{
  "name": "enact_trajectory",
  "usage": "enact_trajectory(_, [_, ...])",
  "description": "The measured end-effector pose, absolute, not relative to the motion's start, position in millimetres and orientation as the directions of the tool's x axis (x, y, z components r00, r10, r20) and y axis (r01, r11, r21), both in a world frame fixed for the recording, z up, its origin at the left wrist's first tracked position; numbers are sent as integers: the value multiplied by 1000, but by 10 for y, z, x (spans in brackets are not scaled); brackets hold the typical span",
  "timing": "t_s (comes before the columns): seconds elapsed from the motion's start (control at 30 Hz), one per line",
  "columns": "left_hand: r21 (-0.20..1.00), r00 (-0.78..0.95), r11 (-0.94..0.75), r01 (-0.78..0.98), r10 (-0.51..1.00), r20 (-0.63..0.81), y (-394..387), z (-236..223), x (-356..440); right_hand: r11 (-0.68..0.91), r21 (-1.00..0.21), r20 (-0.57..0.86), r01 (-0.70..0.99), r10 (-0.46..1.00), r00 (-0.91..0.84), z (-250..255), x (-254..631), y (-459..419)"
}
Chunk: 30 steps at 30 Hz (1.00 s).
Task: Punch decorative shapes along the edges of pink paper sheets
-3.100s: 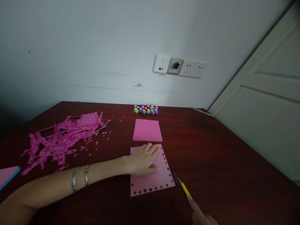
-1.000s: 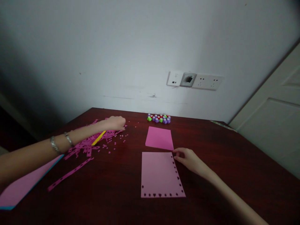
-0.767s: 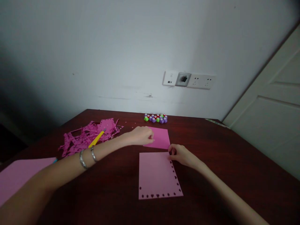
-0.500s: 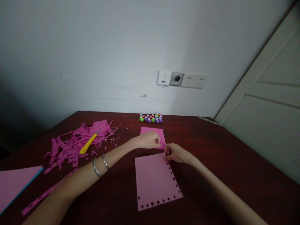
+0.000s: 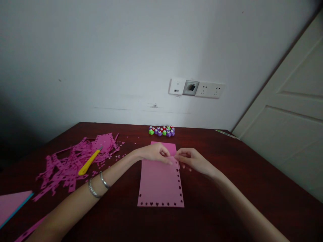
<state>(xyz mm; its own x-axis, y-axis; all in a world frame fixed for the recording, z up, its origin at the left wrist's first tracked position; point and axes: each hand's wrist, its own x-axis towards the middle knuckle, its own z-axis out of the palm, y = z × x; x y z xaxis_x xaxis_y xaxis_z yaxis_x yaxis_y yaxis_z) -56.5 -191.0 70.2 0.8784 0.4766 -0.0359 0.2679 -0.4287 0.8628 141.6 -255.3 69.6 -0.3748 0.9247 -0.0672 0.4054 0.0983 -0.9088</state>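
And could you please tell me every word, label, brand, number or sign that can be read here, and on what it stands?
There is no readable text.
Pale pink rectangular paper sheet: punched shapes, no lettering.
White plastic wall plate: faint mark, too small to read.

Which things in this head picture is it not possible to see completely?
Head view:
Far pink sheet: largely hidden by left hand and punched sheet.
Punched sheet: upper edge partly behind left hand.
Blue-edged sheet: cut off by picture's left edge.
Loose strip: partly behind left forearm.
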Motion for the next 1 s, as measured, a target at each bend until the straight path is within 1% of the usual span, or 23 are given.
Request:
enact_trajectory(0.1, [875, 868, -416, 248, 496, -11, -1912, 808, -625, 109, -929, -36, 354, 925, -379, 819, 1361, -2526])
enact_trajectory(0.2, [873, 858, -416, 254, 513, -5, -1940, 961, -701, 151, -921, -10, 360, 912, -410, 921, 1317, -2541])
enact_trajectory(0.33, [872, 838, -410, 267, 546, 0, -1986, 1111, -773, 288, -861, 71, 420, 885, -461, 984, 1258, -2599])
enact_trajectory(0.4, [874, 845, -412, 257, 535, 4, -2006, 1140, -782, 353, -835, 118, 422, 864, -490, 986, 1224, -2628])
enact_trajectory(0.47, [880, 858, -410, 241, 514, 5, -2027, 1146, -772, 386, -827, 148, 409, 851, -503, 979, 1192, -2651])
enact_trajectory(0.63, [901, 876, -370, 228, 481, -24, -2096, 1134, -705, 399, -851, 189, 341, 839, -510, 966, 1142, -2687])
enact_trajectory(0.73, [890, 879, -384, 247, 476, -38, -2126, 1144, -685, 414, -855, 221, 313, 836, -502, 952, 1130, -2699])
enact_trajectory(0.83, [879, 884, -406, 250, 466, -36, -2137, 1167, -694, 432, -841, 238, 325, 835, -496, 933, 1129, -2702])
enact_trajectory(1.0, [895, 887, -399, 199, 461, 9, -2144, 1203, -707, 443, -834, 267, 328, 845, -462, 940, 1139, -2732])
